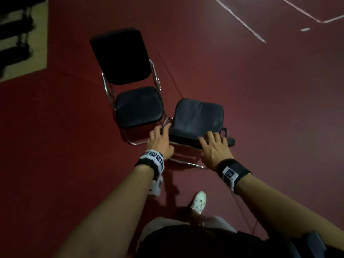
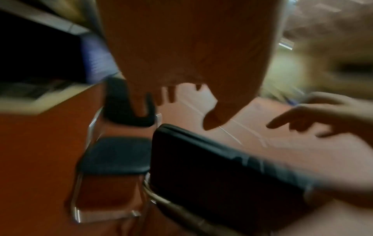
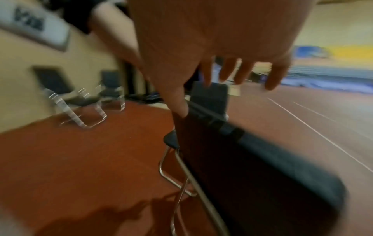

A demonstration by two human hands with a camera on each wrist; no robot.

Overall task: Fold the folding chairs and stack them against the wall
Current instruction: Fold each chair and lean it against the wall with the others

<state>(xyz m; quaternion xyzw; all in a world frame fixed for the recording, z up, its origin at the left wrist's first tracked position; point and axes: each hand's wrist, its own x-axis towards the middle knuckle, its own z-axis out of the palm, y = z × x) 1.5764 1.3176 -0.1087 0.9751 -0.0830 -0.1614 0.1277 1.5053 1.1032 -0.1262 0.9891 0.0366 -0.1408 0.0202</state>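
Two black padded folding chairs with chrome frames stand unfolded on the red floor. The near chair (image 1: 197, 116) has its back toward me; its backrest (image 2: 212, 167) fills the lower wrist views. My left hand (image 1: 161, 134) hovers with loose fingers at the backrest's left corner, beside the frame tube; whether it touches is unclear. My right hand (image 1: 213, 141) is spread over the backrest's top edge, and its thumb (image 3: 179, 110) touches that edge. The far chair (image 1: 138, 107) stands just left of and behind the near one, facing me.
More chairs (image 3: 80, 99) stand along the beige wall under a sign (image 3: 30, 24). Dark stacked items (image 1: 14, 34) sit on a beige strip at the far left. White lines (image 1: 240, 19) cross the floor. My white shoe (image 1: 200, 201) is behind the near chair.
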